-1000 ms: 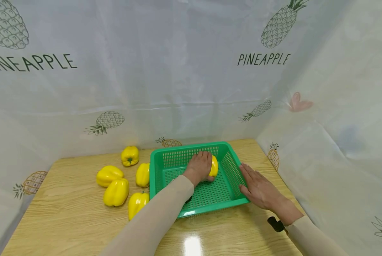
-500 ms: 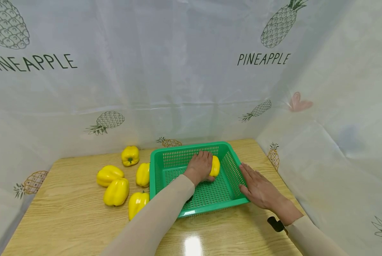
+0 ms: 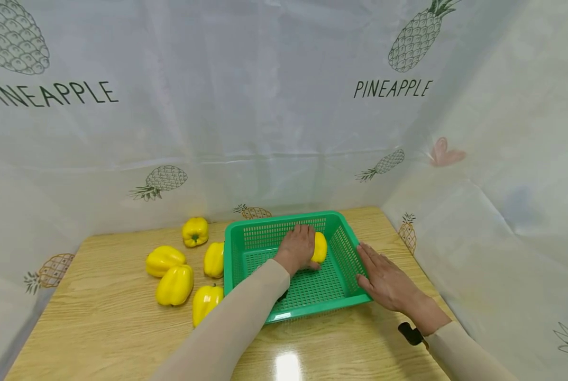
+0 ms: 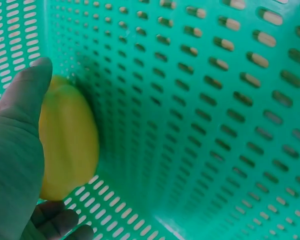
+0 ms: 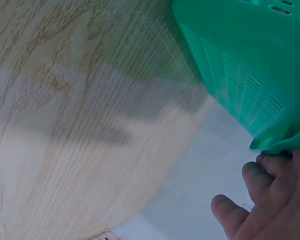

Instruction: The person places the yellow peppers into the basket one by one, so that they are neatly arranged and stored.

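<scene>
Inside the green plastic basket (image 3: 308, 310), my left hand (image 3: 297, 246) holds a yellow bell pepper (image 3: 319, 247) with thumb and fingers on opposite sides of it. In the left wrist view, the same bell pepper (image 4: 70, 142) is close to the slotted basket wall (image 4: 190, 115), and part of it is hidden behind my left hand (image 4: 12, 145). My right hand (image 3: 384, 278) rests its straight fingers against the basket's right rim. The right wrist view has that hand (image 5: 272, 197) at the edge of the basket (image 5: 250, 75).
Left of the basket, several yellow bell peppers lie on the wooden table (image 3: 103, 323): one at the back (image 3: 195, 232), a pair touching (image 3: 174, 286), and two beside the basket, one partly behind my left sleeve (image 3: 236, 317). Pineapple-printed sheeting (image 3: 284, 121) encloses the table.
The bell pepper in the basket has shifted slightly right beside my left hand. Both hands stay nearly in place.
</scene>
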`<action>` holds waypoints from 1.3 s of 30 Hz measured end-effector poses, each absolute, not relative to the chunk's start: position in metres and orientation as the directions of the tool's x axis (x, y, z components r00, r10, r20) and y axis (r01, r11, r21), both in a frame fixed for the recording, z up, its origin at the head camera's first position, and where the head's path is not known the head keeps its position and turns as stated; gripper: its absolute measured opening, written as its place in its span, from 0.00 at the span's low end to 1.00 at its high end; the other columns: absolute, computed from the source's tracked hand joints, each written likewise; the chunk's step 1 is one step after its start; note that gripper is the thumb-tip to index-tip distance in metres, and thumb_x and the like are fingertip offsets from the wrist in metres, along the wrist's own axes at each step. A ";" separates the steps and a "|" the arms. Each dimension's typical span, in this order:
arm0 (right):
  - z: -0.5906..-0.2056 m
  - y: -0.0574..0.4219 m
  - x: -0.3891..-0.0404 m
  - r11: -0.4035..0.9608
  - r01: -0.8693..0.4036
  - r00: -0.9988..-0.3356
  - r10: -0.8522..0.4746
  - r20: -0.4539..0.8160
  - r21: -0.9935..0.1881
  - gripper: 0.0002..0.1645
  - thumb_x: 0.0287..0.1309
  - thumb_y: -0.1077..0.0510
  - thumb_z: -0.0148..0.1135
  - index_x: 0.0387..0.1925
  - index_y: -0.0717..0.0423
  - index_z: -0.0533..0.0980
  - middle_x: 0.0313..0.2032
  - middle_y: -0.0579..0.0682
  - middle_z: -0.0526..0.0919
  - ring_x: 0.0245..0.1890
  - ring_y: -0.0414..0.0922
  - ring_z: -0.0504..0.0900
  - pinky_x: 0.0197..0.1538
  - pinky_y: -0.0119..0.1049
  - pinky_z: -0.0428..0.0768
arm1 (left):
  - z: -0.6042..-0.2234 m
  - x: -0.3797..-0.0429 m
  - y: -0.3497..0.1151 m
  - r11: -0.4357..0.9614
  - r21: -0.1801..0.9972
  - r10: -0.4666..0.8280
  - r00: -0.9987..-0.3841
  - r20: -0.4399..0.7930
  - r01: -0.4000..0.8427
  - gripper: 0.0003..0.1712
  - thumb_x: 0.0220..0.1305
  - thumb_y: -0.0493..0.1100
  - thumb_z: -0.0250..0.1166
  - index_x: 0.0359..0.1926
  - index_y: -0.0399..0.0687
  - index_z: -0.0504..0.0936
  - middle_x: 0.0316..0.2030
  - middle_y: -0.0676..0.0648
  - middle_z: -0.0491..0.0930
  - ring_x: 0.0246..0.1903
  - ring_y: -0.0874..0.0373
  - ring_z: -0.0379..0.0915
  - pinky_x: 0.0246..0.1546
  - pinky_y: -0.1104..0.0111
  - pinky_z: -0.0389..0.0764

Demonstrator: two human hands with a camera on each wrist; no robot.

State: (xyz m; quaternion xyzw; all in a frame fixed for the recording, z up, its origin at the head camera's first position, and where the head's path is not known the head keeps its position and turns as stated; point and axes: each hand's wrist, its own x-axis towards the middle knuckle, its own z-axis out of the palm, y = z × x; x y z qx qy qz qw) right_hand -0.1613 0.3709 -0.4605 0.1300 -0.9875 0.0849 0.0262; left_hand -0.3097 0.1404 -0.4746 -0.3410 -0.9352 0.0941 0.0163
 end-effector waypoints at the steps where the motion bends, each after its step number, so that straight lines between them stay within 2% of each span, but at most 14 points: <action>1: -0.460 0.371 -0.161 0.951 -0.262 -0.965 -0.253 0.074 -0.163 0.41 0.81 0.48 0.50 0.81 0.68 0.52 0.81 0.67 0.54 0.79 0.67 0.60 0.76 0.68 0.62 | -0.473 -0.309 0.139 0.751 -0.185 0.640 -0.768 -0.036 0.634 0.68 0.57 0.84 0.63 0.80 0.41 0.57 0.68 0.40 0.70 0.66 0.47 0.69 0.66 0.59 0.79; 6: -0.460 0.371 -0.161 0.951 -0.266 -0.963 -0.258 0.074 -0.155 0.41 0.81 0.48 0.49 0.81 0.68 0.52 0.81 0.67 0.54 0.79 0.67 0.59 0.76 0.67 0.63 | -0.455 -0.307 0.131 0.746 -0.209 0.645 -0.764 -0.013 0.633 0.67 0.60 0.85 0.57 0.80 0.39 0.58 0.69 0.40 0.71 0.66 0.48 0.70 0.62 0.62 0.82; 13: -0.458 0.371 -0.161 0.948 -0.280 -0.960 -0.271 0.074 -0.152 0.41 0.81 0.48 0.50 0.81 0.68 0.53 0.81 0.67 0.55 0.78 0.68 0.60 0.76 0.68 0.63 | -0.431 -0.310 0.115 0.735 -0.189 0.658 -0.752 -0.029 0.651 0.56 0.68 0.80 0.54 0.75 0.41 0.64 0.60 0.42 0.75 0.58 0.50 0.71 0.55 0.64 0.83; 20: -0.458 0.370 -0.161 0.944 -0.291 -0.956 -0.282 0.080 -0.153 0.41 0.81 0.48 0.51 0.81 0.69 0.53 0.80 0.68 0.55 0.78 0.68 0.61 0.75 0.68 0.63 | -0.400 -0.306 0.080 0.729 -0.008 0.684 -0.729 -0.014 0.684 0.42 0.75 0.66 0.62 0.76 0.44 0.68 0.71 0.41 0.69 0.71 0.46 0.62 0.69 0.59 0.75; 26: -0.456 0.371 -0.160 0.943 -0.298 -0.954 -0.289 0.079 -0.150 0.42 0.81 0.46 0.50 0.81 0.69 0.53 0.80 0.68 0.56 0.77 0.69 0.62 0.75 0.68 0.64 | -0.377 -0.297 0.030 0.720 0.135 0.679 -0.731 0.071 0.681 0.35 0.77 0.55 0.64 0.76 0.46 0.70 0.74 0.41 0.68 0.72 0.45 0.62 0.71 0.55 0.73; 32: -0.456 0.372 -0.159 0.941 -0.302 -0.953 -0.293 0.078 -0.154 0.42 0.81 0.47 0.51 0.81 0.69 0.53 0.80 0.69 0.55 0.77 0.69 0.61 0.74 0.69 0.63 | -0.373 -0.290 -0.028 0.739 0.150 0.637 -0.753 0.165 0.657 0.35 0.76 0.53 0.65 0.76 0.41 0.70 0.71 0.37 0.71 0.71 0.41 0.66 0.72 0.51 0.73; 39: -0.456 0.370 -0.160 0.935 -0.313 -0.950 -0.303 0.081 -0.167 0.43 0.81 0.47 0.52 0.81 0.70 0.53 0.80 0.70 0.55 0.77 0.70 0.61 0.75 0.69 0.62 | -0.389 -0.270 -0.100 0.810 0.157 0.540 -0.824 0.174 0.564 0.38 0.72 0.53 0.69 0.75 0.39 0.71 0.70 0.35 0.72 0.71 0.37 0.66 0.70 0.44 0.73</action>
